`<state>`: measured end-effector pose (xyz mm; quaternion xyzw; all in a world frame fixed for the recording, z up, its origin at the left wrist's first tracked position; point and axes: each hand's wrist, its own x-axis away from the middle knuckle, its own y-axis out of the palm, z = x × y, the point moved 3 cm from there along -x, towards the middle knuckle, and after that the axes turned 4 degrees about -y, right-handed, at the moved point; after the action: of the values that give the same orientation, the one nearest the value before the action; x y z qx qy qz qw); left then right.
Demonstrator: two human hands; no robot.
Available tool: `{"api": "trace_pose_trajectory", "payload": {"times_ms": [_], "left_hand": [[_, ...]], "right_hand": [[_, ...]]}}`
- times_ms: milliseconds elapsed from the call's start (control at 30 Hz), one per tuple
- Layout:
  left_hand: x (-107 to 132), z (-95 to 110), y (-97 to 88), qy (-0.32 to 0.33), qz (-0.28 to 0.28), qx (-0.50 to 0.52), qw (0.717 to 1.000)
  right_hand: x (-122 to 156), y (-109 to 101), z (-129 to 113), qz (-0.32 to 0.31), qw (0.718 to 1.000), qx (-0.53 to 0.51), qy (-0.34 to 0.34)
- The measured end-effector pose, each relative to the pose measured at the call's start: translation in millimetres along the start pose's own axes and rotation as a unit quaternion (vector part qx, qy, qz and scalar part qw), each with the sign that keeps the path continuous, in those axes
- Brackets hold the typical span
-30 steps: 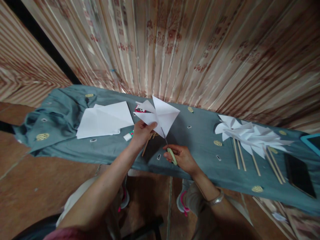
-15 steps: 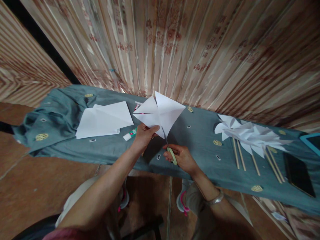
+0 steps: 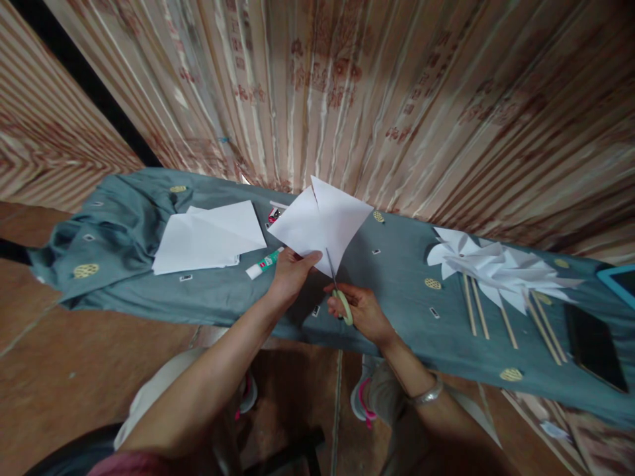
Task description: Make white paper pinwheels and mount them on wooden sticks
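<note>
My left hand (image 3: pixel 290 272) pinches the lower corner of a white paper square (image 3: pixel 322 221), held up above the teal-covered table (image 3: pixel 391 277). The paper has a short cut at its top corner. My right hand (image 3: pixel 361 309) grips green-handled scissors (image 3: pixel 338 294), whose blades point up into the paper's lower edge just right of my left fingers.
A stack of white sheets (image 3: pixel 208 237) lies left, with a glue stick (image 3: pixel 264 263) beside it. Several finished paper pinwheels on wooden sticks (image 3: pixel 496 274) lie to the right, then a dark phone (image 3: pixel 592 347) and a blue-edged tablet (image 3: pixel 620 281). A striped curtain hangs behind.
The cut paper, with its flaps spread apart a second ago, has been turned and now looks flat. The scissors have risen a little toward its lower edge.
</note>
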<state>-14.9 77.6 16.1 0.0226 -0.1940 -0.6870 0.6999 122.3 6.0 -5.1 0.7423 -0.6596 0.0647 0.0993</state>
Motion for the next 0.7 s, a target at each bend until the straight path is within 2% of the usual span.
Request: {"api": "trace_pose_trajectory", "payload": {"times_ms": [700], "left_hand": [[0.5, 3.7, 2.8, 0.002, -0.003, 0.030, 1.000]], "right_hand": [[-1.9, 3.2, -2.0, 0.025, 1.000, -0.012, 0.002]]}}
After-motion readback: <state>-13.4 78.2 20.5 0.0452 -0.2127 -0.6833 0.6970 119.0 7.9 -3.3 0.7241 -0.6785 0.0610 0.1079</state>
